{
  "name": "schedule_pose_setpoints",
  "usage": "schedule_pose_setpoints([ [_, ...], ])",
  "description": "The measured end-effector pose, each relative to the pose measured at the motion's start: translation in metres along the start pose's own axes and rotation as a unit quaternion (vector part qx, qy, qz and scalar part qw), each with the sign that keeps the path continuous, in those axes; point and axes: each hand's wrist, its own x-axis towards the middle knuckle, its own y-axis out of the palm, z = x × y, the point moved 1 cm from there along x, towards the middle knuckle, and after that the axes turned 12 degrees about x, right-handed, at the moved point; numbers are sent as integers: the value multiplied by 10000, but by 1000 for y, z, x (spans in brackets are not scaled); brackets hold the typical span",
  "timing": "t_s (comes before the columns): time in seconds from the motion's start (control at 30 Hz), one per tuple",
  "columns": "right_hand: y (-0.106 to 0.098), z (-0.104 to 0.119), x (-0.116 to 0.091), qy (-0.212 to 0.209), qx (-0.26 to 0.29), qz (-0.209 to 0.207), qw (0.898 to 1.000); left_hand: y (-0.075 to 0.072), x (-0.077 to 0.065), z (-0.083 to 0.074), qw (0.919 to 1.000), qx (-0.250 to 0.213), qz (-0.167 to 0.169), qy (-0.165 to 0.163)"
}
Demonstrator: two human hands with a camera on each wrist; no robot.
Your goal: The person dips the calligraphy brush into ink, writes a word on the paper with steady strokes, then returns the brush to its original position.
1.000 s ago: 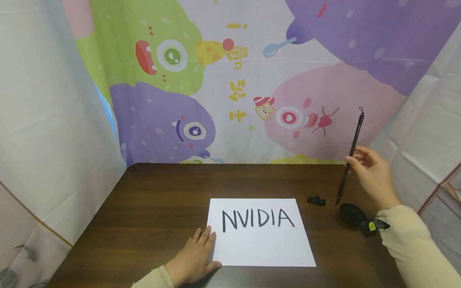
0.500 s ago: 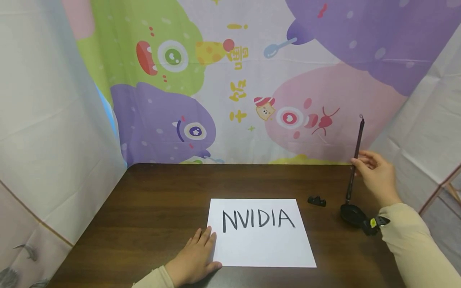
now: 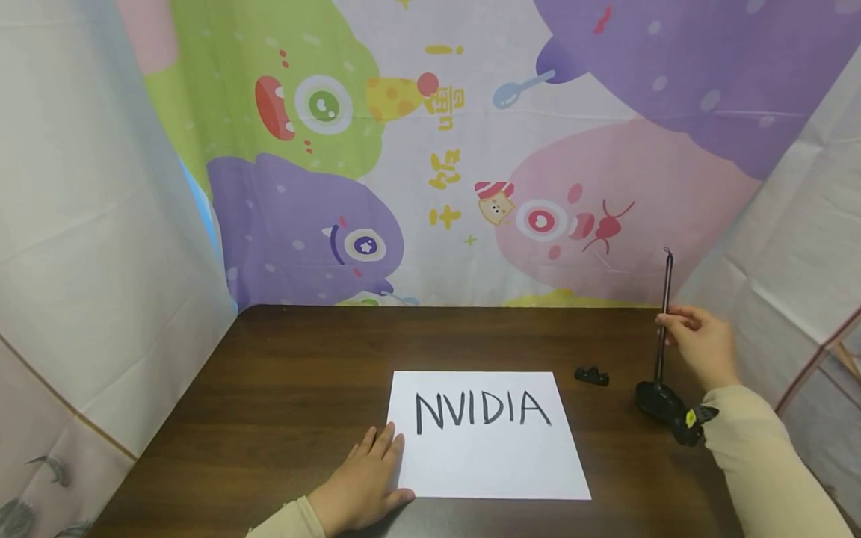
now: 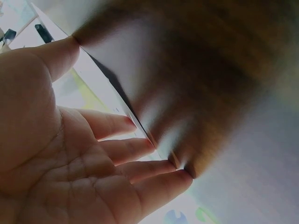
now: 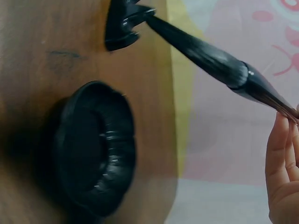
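My right hand pinches a dark writing brush partway up its handle, holding it nearly upright. In the head view the brush's lower end meets the black ink dish; the tip itself is hard to make out there. The right wrist view shows the brush's dark bristles and the scalloped ink dish, with the fingers at the right edge. My left hand rests with extended fingers at the left edge of a white paper sheet, which bears "NVIDIA" in black strokes.
A small black brush rest lies between the paper and the dish. A black device with a yellow-green mark sits by the right wrist. The brown table ends at a cartoon-printed curtain; white cloth hangs at both sides.
My right hand has lowered the brush and brought its lower end rightward, from beside the ink dish to the dish. The left hand and paper have stayed put.
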Motion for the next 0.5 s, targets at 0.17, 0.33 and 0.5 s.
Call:
schedule_pose_setpoints([
  [0.17,-2,-17,-4,161,-224,94,9996,0,0,0,10000,-11,33,-10],
  [0.33,0,-29,-5,265,-87,163,9995,1,0,0,10000,21,-12,6],
  [0.5,6,-32,-6,379,166,250,9988,1,0,-1,9998,67,-170,51],
])
